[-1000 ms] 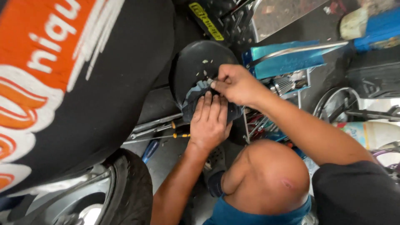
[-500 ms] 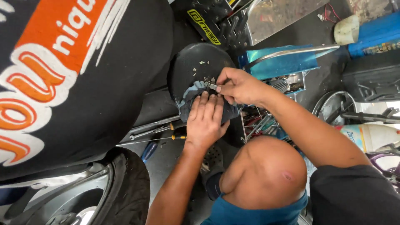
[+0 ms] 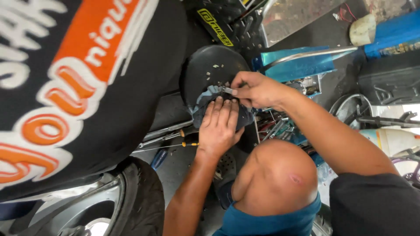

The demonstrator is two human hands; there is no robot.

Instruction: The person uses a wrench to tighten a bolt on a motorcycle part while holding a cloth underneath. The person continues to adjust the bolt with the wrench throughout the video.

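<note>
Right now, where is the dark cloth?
In the head view, the dark cloth sits just above centre, pressed under the left hand against the black round part, with the right hand pinching beside it.

Crumpled dark blue-grey cloth (image 3: 205,105) against round black cover (image 3: 210,65), small metal part (image 3: 227,90) atop

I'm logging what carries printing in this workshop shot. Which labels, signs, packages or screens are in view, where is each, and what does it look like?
Large graphic: left half, on black fabric or a panel; orange and white lettering.
Yellow sticker: top centre, on a black perforated part; narrow strip with dark characters.
Blue container: top right, lying on the floor; a printed band along its lower edge.
No screens or signs in view.
</note>
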